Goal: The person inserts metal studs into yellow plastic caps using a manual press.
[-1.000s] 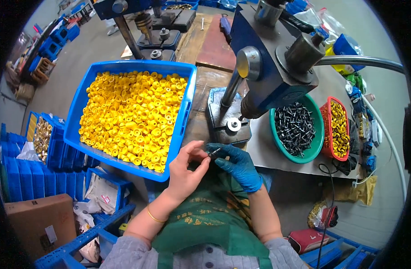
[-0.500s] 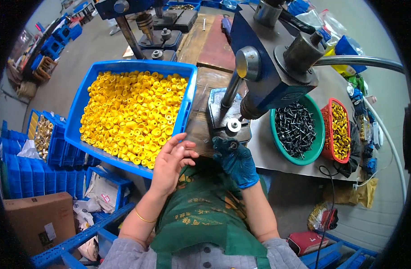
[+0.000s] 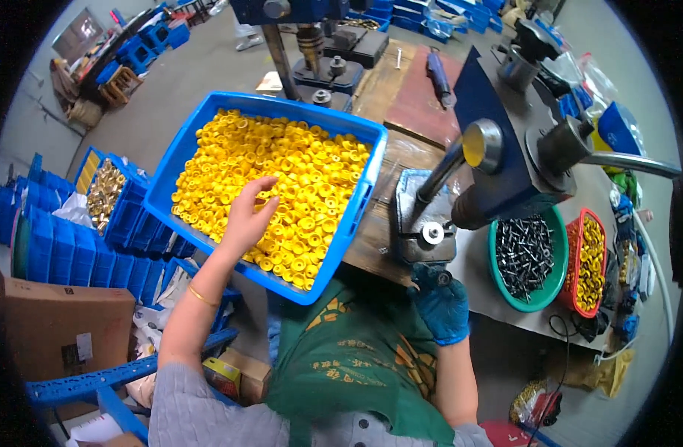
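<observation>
My bare left hand reaches over the blue tray, its fingers apart and nothing seen between them. Small yellow caps with holes in their middles fill the tray, right beneath the fingers. In a blue glove, my right hand pinches a small dark round metal part at the table's near edge. Just beyond it is the base of a blue bench press. On that base sits a pale round piece with a dark centre, below and left of the press's ram.
Right of the press stand a green bowl of black screw-like pieces and a red basket of yellow pieces. Another press is beyond the tray. Stacked blue crates and a cardboard box are at left.
My left hand has moved from the tray's near right corner to above the yellow caps. My right hand keeps its dark part near the press. The whole view has shifted.
</observation>
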Demonstrator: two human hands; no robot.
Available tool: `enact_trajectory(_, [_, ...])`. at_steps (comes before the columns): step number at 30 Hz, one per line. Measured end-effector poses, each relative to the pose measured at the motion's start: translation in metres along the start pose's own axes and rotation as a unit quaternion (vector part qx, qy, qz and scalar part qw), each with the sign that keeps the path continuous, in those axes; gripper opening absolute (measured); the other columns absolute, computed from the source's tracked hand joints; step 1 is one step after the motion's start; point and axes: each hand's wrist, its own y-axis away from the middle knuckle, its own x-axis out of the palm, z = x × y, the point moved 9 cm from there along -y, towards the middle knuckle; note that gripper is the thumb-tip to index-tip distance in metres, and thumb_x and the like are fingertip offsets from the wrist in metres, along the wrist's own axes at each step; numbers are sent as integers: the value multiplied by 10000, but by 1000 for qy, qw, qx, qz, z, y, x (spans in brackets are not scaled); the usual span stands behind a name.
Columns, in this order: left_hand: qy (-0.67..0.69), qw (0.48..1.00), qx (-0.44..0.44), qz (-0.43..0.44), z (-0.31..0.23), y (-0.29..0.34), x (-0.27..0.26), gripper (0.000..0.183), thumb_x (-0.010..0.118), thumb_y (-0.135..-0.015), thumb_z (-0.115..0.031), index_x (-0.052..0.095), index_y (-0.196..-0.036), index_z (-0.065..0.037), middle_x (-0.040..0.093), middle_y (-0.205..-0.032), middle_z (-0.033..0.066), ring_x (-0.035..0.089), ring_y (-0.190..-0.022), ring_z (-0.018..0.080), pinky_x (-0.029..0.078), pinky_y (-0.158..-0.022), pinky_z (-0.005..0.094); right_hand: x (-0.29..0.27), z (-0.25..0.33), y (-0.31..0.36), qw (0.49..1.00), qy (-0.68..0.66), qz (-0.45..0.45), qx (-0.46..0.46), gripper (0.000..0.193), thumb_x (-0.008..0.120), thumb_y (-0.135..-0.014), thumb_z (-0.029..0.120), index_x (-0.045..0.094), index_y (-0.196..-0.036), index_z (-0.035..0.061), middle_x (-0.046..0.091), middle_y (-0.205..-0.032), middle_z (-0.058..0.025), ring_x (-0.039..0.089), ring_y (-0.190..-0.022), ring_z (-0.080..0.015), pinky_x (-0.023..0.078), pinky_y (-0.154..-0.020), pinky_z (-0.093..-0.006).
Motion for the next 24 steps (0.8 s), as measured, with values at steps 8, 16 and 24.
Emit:
enact_trajectory(8, [-208,969,110,79,-13,-17,28,273,581,-741,-126,541,-998,-44,538,-1039,146,479,-1021,303,370,-889,361,10,2,4,998,-63,-27,1,249,506,-797,198,577,-1007,83,537,-1120,-121,476,-1079,-238,412,-853,-385])
enact_trajectory(16, [-322,921,127,180,-14,1,54,402,600,-734,-115,477,-1111,-51,405,-1209,171,373,-1133,324,316,-949,367,33,-29,-20,994,-96,-25,39,236,456,-828,191,574,-998,76,534,-1128,-114,478,-1079,-216,426,-828,-357])
enact_trajectory(24, [-176,947,241,122,-92,22,73,234,624,-697,-77,571,-922,-45,532,-943,110,503,-905,270,417,-781,344,40,-37,-32,1000,-11,-13,18,251,467,-842,236,580,-1004,82,530,-1132,-116,492,-1060,-220,422,-824,-343])
